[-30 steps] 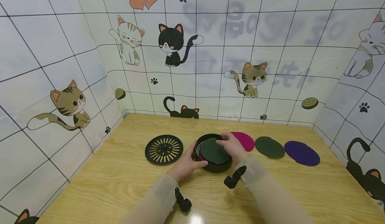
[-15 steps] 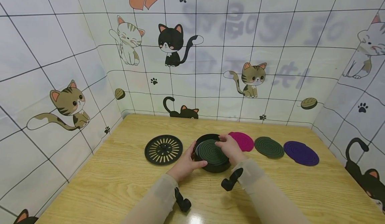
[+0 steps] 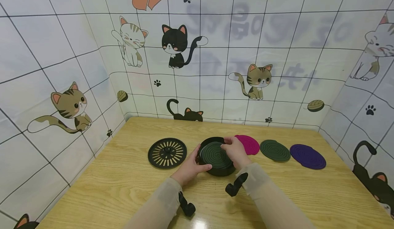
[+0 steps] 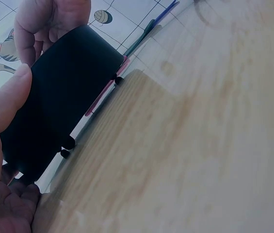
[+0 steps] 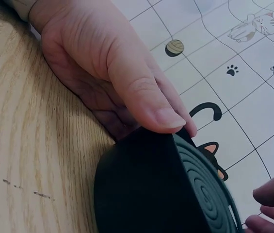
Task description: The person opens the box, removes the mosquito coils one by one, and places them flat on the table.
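A round black holder [image 3: 220, 171] with a raised rim stands mid-table. Inside its rim lies a dark green spiral coaster [image 3: 215, 155]. My left hand [image 3: 191, 167] grips the holder's left side, thumb at the front and fingers around the back; the left wrist view shows the black wall [image 4: 64, 97] between thumb and fingers. At the holder's right rim, my right hand [image 3: 237, 152] pinches the green coaster's edge, its thumb [image 5: 163, 116] at the rim in the right wrist view. What lies below the green coaster is hidden.
Left of the holder lies a black slotted disc [image 3: 160, 153] with a knob at its centre. To the right, magenta coasters [image 3: 250, 145], green coasters [image 3: 275, 151] and purple coasters [image 3: 309, 157] lie in a row. A cat-patterned sheet [image 3: 215, 85] encloses the wooden table [image 3: 123, 174].
The green coaster has gone from tilted above the holder to lower and flatter inside its rim, covering the magenta edge seen before. My right hand has shifted slightly left; the left hand stays put.
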